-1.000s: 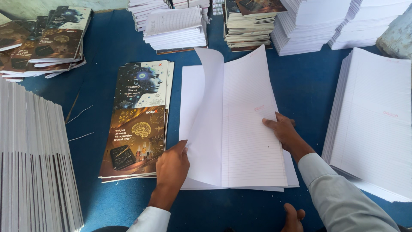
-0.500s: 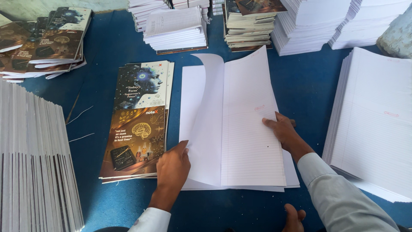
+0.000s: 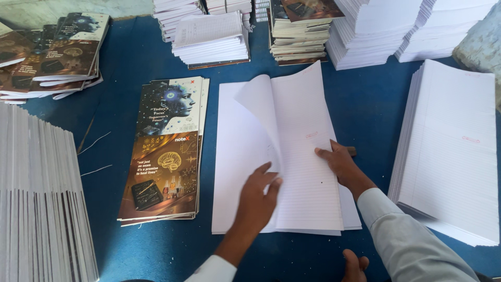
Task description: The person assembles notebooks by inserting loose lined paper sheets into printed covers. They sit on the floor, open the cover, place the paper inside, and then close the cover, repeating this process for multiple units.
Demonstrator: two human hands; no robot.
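Note:
An open sheaf of white ruled sheets (image 3: 308, 156) lies on the blue table (image 3: 130, 78) in front of me. Some of its sheets curl up in the middle. My left hand (image 3: 257, 198) rests flat on the sheaf's lower middle, fingers spread at the foot of the curling sheets. My right hand (image 3: 342, 164) presses down on the right-hand ruled page near its edge. A small stack of printed covers (image 3: 167, 151), dark blue above and brown below, lies just left of the sheaf.
A tall pile of ruled sheets (image 3: 454, 151) lies to the right. Upright sheet bundles (image 3: 42, 198) fill the left edge. More printed covers (image 3: 52, 52) sit far left. Stacks of bound pads (image 3: 214, 36) and paper (image 3: 376, 31) line the back. A foot (image 3: 355, 263) shows at the bottom.
My left hand has moved right from the sheaf's lower left edge onto its middle. The curling sheets have dropped lower. My right hand has stayed in place.

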